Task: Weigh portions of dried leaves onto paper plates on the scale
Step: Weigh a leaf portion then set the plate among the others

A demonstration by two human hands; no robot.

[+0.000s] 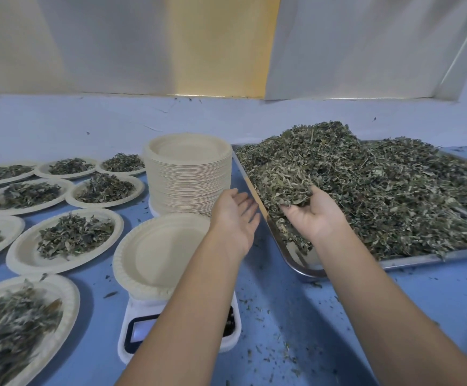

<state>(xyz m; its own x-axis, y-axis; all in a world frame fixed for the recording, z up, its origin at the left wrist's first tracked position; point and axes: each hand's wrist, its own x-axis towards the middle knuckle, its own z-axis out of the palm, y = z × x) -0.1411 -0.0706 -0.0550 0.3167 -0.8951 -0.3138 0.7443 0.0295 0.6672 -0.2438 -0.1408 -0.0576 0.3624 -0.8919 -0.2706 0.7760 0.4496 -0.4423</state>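
As right hand (pixel 314 215) cups dried leaves (pixel 279 185) (palm up), tray (pixel 307 270) beneath

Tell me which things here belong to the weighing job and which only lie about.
Job: dried leaves in the tray, right hand holding some, left hand, empty plate on the scale, plate stack, filled plates.
Lying about: leaf crumbs on the table.

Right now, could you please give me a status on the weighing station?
Right hand cupping dried leaves over tray; left hand open, empty. Plate on scale empty. Left forearm crosses scale, display partly hidden.
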